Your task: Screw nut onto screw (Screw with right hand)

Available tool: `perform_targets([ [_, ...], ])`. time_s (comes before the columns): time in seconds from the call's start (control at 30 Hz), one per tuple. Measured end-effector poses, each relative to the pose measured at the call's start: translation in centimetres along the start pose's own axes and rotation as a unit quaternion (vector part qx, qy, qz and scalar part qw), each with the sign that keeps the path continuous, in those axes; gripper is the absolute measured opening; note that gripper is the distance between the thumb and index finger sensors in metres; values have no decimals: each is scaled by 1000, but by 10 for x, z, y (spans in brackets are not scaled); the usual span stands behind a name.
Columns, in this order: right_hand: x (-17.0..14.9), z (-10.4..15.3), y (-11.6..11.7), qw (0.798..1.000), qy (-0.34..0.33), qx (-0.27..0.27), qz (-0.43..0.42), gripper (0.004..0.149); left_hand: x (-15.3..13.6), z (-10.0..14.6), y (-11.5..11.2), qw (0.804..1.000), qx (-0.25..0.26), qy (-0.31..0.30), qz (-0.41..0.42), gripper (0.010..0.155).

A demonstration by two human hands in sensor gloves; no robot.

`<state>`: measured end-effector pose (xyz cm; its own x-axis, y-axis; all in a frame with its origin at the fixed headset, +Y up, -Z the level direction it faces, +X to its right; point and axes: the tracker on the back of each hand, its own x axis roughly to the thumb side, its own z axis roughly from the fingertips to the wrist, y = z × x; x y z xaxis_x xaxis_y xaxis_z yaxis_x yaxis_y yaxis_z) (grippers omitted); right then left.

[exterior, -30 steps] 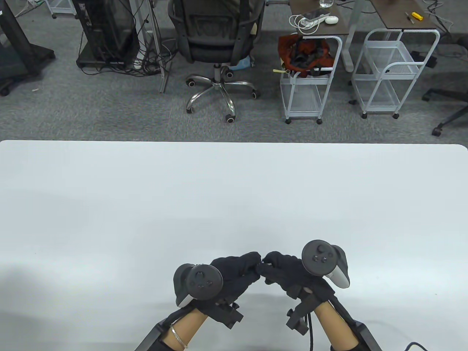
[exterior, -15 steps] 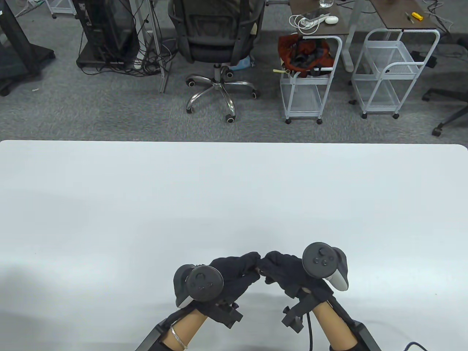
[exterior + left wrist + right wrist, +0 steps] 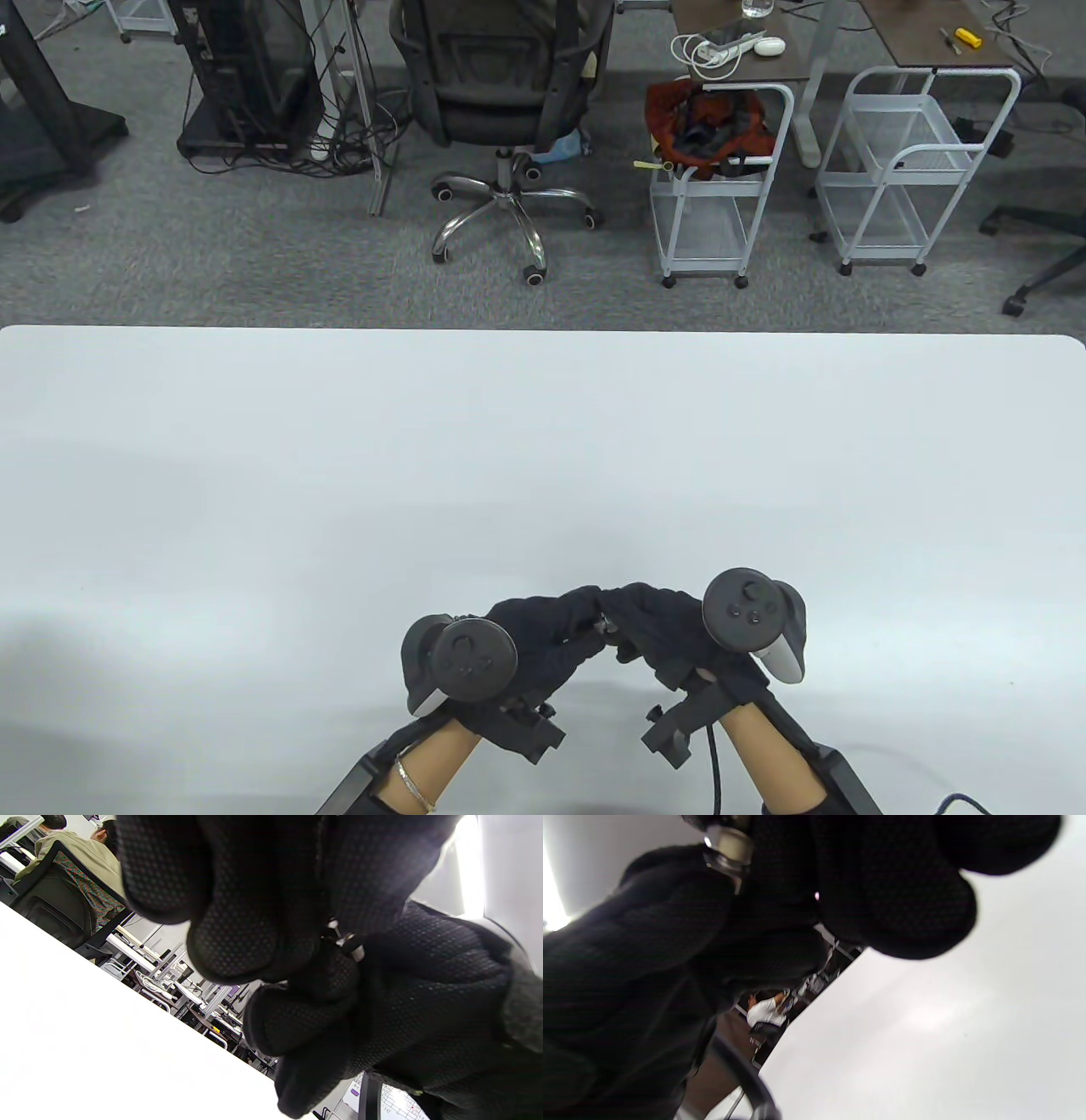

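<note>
Both gloved hands meet low on the white table (image 3: 543, 441). My left hand (image 3: 584, 608) pinches the thin threaded end of a small metal screw (image 3: 335, 928). My right hand (image 3: 626, 601) pinches the wider metal nut (image 3: 356, 951) on that screw. The fingertips of the two hands touch. In the table view only a glint of the metal (image 3: 604, 626) shows between them. In the right wrist view the nut (image 3: 729, 844) sits at the top under my right fingers (image 3: 882, 878), with my left hand (image 3: 649, 942) against it. Most of the screw is hidden by the gloves.
The table's far edge (image 3: 543, 329) runs across the middle of the table view. Beyond it on the carpet stand an office chair (image 3: 501, 102) and two white wire carts (image 3: 721, 187).
My right hand has rolled a little and its fingertips have shifted slightly left over the left fingertips. The right wrist mount has swung left. The left hand has stayed in place.
</note>
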<state>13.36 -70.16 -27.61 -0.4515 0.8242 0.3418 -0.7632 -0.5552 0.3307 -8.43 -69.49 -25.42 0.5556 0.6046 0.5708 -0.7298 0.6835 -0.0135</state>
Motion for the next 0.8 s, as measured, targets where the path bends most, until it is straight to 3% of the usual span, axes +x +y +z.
perform_targets([
  [0.1, 1, -1, 0, 997, 8, 70, -13, 50, -1, 0, 2, 1000, 6, 4, -5, 44],
  [0.17, 1, 0, 0, 1000, -6, -19, 11, 47, 1, 1, 1, 1000, 4, 0, 1, 45],
  [0.23, 1, 0, 1, 999, -6, -51, 8, 47, 1, 0, 0, 1000, 4, -2, 7, 45],
  [0.27, 1, 0, 1, 999, -7, -41, 7, 47, 1, 0, 1, 1000, 4, -2, 7, 45],
  [0.33, 1, -1, 0, 999, -14, 36, -15, 51, -1, 1, 2, 1000, 9, 4, 1, 45],
  [0.4, 2, -1, 0, 998, 2, 65, -22, 50, -1, 1, 4, 1000, 10, 1, -3, 44],
  [0.5, 2, 0, 0, 999, -10, -45, 3, 47, 2, 1, 2, 1000, 8, -5, 9, 45],
  [0.53, 2, 0, 0, 999, -6, -48, 1, 47, 2, 1, 1, 1000, 7, -3, 9, 45],
  [0.67, 3, -1, -1, 997, 3, 74, -12, 51, 1, 2, 1, 1000, 11, 0, -8, 44],
  [0.7, 3, 0, -1, 998, 7, 67, -3, 49, 1, 2, 1, 1000, 9, -1, -5, 44],
  [0.8, 4, 1, 0, 999, -6, -43, 24, 47, 2, 2, -1, 1000, 7, -5, 0, 45],
])
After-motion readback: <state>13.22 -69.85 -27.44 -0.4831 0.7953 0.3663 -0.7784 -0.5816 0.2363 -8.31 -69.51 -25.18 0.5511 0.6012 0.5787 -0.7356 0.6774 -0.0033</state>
